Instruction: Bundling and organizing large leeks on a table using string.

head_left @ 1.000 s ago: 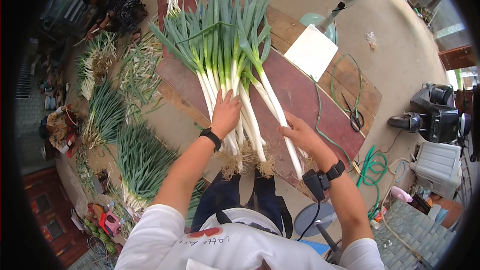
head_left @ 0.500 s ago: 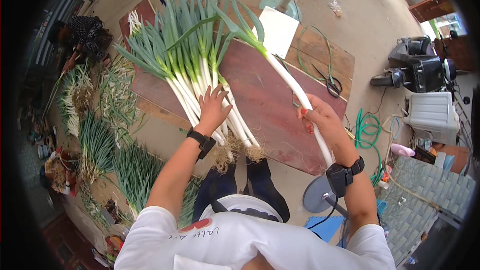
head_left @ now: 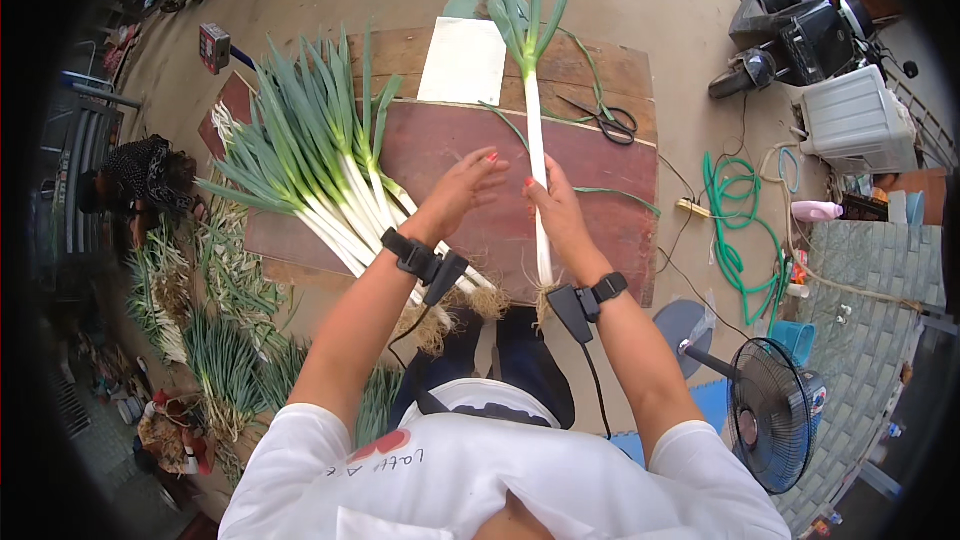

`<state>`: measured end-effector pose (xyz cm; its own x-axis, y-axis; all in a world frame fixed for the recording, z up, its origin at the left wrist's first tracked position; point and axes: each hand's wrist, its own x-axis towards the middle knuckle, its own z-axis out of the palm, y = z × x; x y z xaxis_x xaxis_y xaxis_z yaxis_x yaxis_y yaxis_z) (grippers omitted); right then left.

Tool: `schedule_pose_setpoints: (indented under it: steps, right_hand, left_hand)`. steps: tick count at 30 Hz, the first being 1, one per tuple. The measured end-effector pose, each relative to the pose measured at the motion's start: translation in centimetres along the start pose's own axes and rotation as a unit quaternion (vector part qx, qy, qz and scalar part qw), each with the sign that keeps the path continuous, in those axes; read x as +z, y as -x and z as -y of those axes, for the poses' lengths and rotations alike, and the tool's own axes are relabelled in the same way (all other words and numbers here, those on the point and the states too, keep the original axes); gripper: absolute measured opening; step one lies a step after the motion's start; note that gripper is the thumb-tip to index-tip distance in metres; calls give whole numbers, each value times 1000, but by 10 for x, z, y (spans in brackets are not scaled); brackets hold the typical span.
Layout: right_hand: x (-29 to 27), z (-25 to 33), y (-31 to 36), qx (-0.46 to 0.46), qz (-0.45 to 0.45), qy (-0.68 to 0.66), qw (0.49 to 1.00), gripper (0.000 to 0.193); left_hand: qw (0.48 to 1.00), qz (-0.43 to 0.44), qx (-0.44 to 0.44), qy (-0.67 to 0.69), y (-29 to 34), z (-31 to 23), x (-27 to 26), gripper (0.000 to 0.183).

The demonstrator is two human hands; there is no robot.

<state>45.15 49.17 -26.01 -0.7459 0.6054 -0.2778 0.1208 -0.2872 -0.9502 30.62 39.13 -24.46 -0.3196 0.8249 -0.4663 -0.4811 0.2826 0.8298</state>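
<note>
My right hand [head_left: 558, 212] is closed round the white stalk of a single long leek [head_left: 534, 115]. Its green leaves point away from me and its roots hang toward my body. My left hand [head_left: 466, 192] is open, with the fingers reaching toward this stalk but apart from it. To the left, a heap of leeks [head_left: 345, 180] lies across the dark red board [head_left: 440, 145], leaves to the far side, bushy roots over the near edge. My left forearm passes above part of the heap and hides some of the stalks.
Past the board lie a white sheet [head_left: 463, 60] and black scissors [head_left: 612, 123] on bare planks. A green hose [head_left: 738, 250] coils on the floor at right, near a fan [head_left: 770, 415]. More leeks [head_left: 225, 365] are piled on the floor at left, where another person [head_left: 150, 175] crouches.
My left hand has come off the heap and moved right, toward the single leek. My right hand has brought that leek leftward, and it now points almost straight ahead. The whole view has shifted.
</note>
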Motion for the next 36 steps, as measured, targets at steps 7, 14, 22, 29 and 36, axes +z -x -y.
schedule_pose_setpoints:
  steps: [7,14,22,29,36]
  right_hand:
    - [15,-79,22,178,-8,-117,977,45]
    - [-16,-79,38,191,-31,-89,977,44]
    - [-1,-42,50,211,-21,-210,954,63]
    - [14,-71,85,216,53,-118,968,49]
    - [16,-124,50,137,26,45,989,24]
  left_hand:
    - [978,30,-176,110,15,92,2,36]
    - [978,-8,-193,78,10,92,25,45]
    - [977,49,-190,79,-29,85,35,30]
    - [992,-68,-93,56,-49,61,24,37]
    - [990,-4,-135,-36,-71,89,15,42]
